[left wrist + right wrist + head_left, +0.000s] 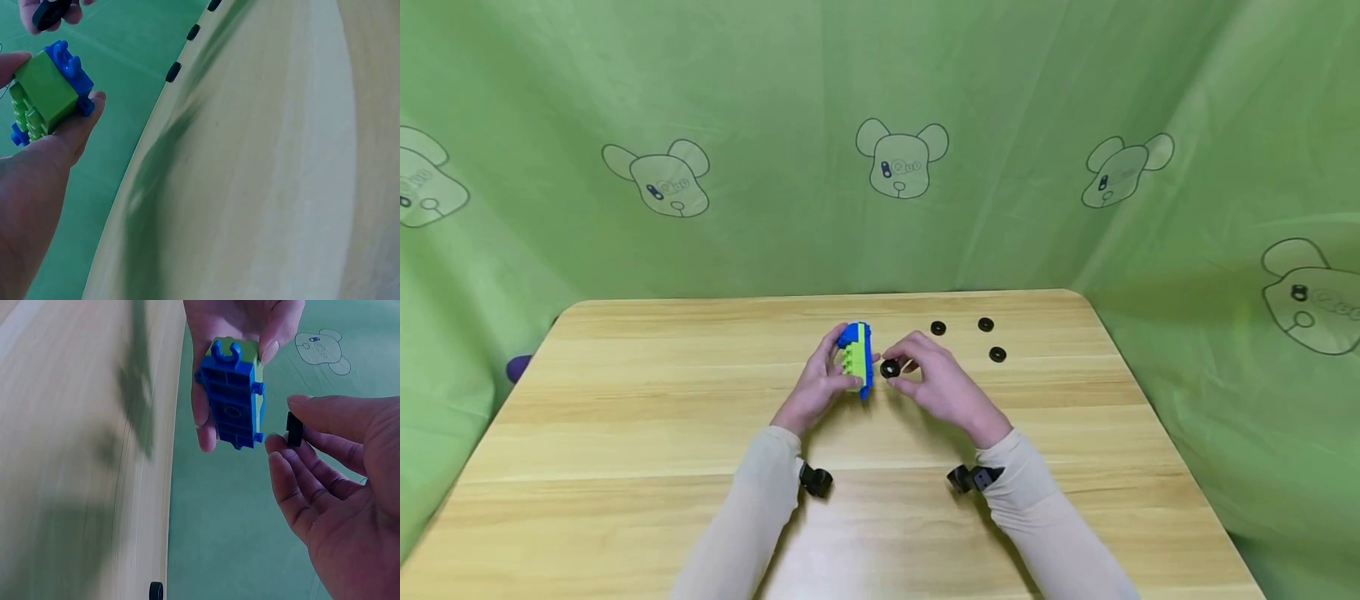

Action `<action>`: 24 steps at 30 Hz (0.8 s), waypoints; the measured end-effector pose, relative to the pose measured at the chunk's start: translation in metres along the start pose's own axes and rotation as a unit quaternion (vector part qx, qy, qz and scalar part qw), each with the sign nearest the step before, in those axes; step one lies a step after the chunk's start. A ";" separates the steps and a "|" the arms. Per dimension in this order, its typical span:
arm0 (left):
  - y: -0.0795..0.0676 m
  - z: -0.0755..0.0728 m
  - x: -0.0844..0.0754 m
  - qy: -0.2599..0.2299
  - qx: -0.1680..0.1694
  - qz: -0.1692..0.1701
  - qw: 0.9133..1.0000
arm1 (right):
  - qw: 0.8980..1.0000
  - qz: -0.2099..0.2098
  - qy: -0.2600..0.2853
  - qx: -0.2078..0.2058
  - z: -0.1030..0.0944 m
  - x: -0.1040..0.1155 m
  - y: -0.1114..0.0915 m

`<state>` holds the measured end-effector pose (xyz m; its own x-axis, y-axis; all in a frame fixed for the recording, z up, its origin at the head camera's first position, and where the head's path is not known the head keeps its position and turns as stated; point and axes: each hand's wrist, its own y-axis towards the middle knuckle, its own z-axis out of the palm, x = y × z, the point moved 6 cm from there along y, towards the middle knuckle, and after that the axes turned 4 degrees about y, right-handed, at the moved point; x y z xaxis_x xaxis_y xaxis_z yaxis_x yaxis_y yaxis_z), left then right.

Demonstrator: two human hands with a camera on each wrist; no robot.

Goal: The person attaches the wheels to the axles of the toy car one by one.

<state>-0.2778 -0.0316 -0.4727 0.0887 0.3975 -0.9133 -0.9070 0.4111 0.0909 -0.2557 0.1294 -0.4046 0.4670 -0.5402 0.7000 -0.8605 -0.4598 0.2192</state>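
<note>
My left hand [822, 385] grips a toy block vehicle [860, 358] made of green studded bricks on a blue base. The right wrist view shows the underside of its blue base [232, 406], with short pegs along the edges and a hook-shaped coupling at one end. Between thumb and fingertips, my right hand [942, 383] pinches a small black toy wheel [890, 368]. That wheel is close beside the vehicle's pegs and apart from them, as the right wrist view shows. Both hands are raised above the tabletop.
Three more black wheels, a left one [937, 328], a far one [986, 324] and a nearer one [997, 354], lie on the wooden table [625, 483] beyond my right hand. A green curtain [775, 233] hangs behind and beside the table. Something purple [517, 367] shows past the left edge.
</note>
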 end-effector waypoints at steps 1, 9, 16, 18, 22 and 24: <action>0.000 0.000 0.000 -0.003 -0.002 0.000 1.000 | 1.000 -0.001 0.000 -0.001 0.000 0.001 0.000; -0.002 0.002 0.001 -0.028 -0.014 0.002 1.000 | 1.000 -0.012 0.015 0.004 0.008 0.007 0.001; -0.003 0.003 0.003 -0.047 -0.012 0.008 0.999 | 1.000 -0.015 0.018 0.003 0.015 0.008 0.001; -0.004 0.002 0.004 -0.054 -0.010 0.010 0.998 | 1.000 -0.018 0.017 0.002 0.017 0.008 0.001; -0.004 0.003 0.005 -0.068 -0.006 0.014 0.998 | 1.000 -0.019 0.019 0.004 0.020 0.008 0.001; -0.004 0.003 0.006 -0.074 -0.004 0.015 0.997 | 1.000 -0.018 0.019 0.003 0.021 0.008 0.001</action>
<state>-0.2724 -0.0287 -0.4771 0.1207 0.5261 -0.8418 -0.9132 0.3914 0.1137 -0.2486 0.1099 -0.4129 0.4900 -0.4954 0.7172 -0.8416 -0.4831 0.2413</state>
